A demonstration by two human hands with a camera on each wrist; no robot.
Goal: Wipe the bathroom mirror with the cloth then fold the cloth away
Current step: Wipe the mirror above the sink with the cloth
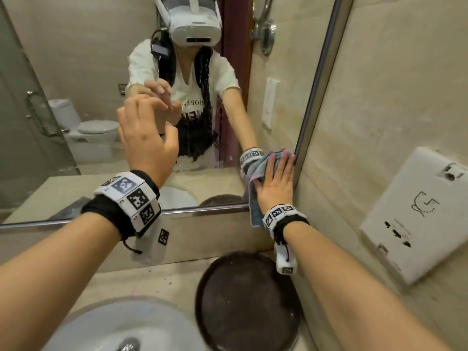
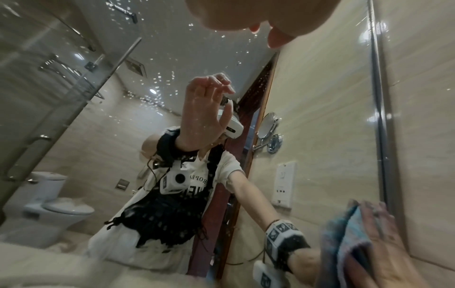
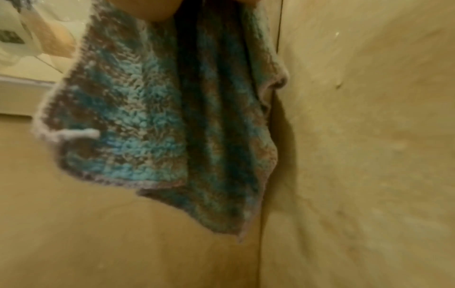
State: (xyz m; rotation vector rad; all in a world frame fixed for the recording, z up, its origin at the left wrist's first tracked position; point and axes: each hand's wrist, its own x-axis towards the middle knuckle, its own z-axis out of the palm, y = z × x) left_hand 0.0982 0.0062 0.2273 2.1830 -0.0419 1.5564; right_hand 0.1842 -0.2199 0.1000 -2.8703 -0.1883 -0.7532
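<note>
The wall mirror [image 1: 76, 72] has a metal frame, and in the left wrist view its glass [image 2: 172, 58] is speckled with water drops. My right hand [image 1: 277, 181] lies flat, fingers straight, and presses a blue and pink cloth [image 1: 254, 178] against the mirror's lower right corner. The cloth's lower part hangs below the frame. In the right wrist view the fluffy cloth [image 3: 152, 120] droops under my palm beside the wall corner. My left hand [image 1: 152, 122] is raised in front of the glass with loosely curled fingers and holds nothing. The left wrist view also shows the cloth [image 2: 344, 239] under my right hand [image 2: 379, 230].
A dark round tray [image 1: 248, 300] lies on the beige counter below the mirror. A white sink basin [image 1: 126, 330] sits to its left. A white socket plate [image 1: 415, 214] is mounted on the tiled right wall, close to my right forearm.
</note>
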